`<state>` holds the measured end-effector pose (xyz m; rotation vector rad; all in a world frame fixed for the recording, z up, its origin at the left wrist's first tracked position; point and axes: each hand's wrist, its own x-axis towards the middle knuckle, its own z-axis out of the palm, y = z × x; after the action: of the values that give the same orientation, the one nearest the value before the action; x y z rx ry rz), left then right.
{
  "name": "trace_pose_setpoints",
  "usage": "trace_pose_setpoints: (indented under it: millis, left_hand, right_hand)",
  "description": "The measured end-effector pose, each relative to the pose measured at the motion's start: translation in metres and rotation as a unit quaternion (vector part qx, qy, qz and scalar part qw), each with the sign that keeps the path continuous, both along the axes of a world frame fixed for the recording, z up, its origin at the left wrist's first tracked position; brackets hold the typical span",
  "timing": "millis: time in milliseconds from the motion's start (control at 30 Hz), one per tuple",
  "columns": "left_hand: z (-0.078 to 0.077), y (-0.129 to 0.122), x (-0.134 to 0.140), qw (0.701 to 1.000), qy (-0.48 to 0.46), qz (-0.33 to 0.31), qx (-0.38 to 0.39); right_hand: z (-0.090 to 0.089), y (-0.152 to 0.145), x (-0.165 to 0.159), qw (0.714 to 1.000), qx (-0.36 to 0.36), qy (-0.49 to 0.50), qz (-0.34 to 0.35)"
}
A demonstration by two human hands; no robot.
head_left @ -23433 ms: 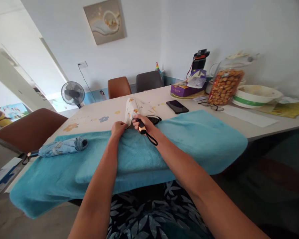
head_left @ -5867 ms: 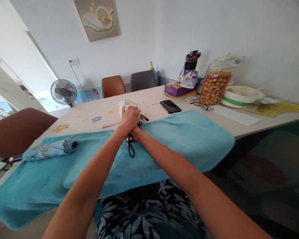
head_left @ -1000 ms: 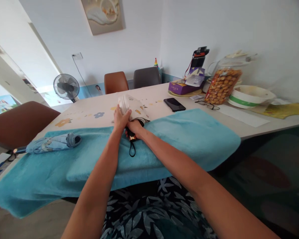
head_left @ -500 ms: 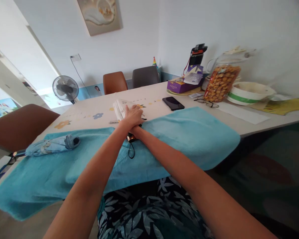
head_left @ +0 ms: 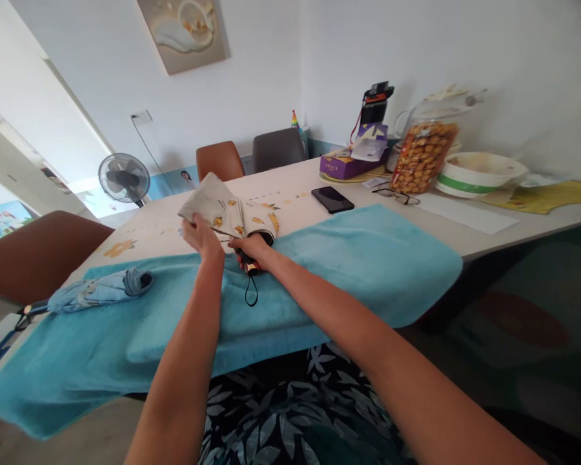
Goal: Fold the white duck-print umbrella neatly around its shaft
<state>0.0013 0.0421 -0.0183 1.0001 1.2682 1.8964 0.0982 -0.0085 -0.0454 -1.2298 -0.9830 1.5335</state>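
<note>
A folding umbrella [head_left: 254, 216] with cream, yellow-patterned cloth lies partly folded at the table's near side. My right hand [head_left: 250, 248] is closed around it just above its dark handle, from which a black wrist loop [head_left: 251, 292] hangs. To the left, my left hand [head_left: 202, 236] pinches the edge of a loose cloth panel and holds it lifted and spread out. Beneath both hands lies a turquoise towel [head_left: 353, 258]. Another umbrella [head_left: 101, 290], light blue and rolled up, rests on the towel at the left.
A black phone [head_left: 332, 199] lies right of the umbrella. Beyond it are glasses [head_left: 397, 196], a purple tissue box [head_left: 346, 166], a jar of brown snacks [head_left: 425, 155] and a white bowl [head_left: 479, 174]. A brown chair [head_left: 39, 252] stands at the left, a fan [head_left: 124, 179] behind.
My left hand has moved left from on top of the umbrella and drawn a cloth panel out with it. The right hand keeps its hold near the handle.
</note>
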Motion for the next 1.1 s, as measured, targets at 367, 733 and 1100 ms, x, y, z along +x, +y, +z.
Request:
trace_pose_setpoints:
  millis: [367, 733, 1100]
  left_hand:
    - [-0.02, 0.009, -0.013, 0.989, -0.119, 0.085, -0.017]
    - [-0.018, 0.009, -0.015, 0.983, -0.136, 0.126, -0.013]
    - [-0.022, 0.011, -0.017, 0.972, -0.167, 0.123, -0.111]
  right_hand:
    - [0.006, -0.005, 0.01, 0.997, 0.024, 0.074, -0.02]
    - [0.009, -0.002, 0.012, 0.993, 0.005, 0.103, -0.056]
    - [0.008, -0.003, 0.012, 0.994, 0.046, 0.035, -0.096]
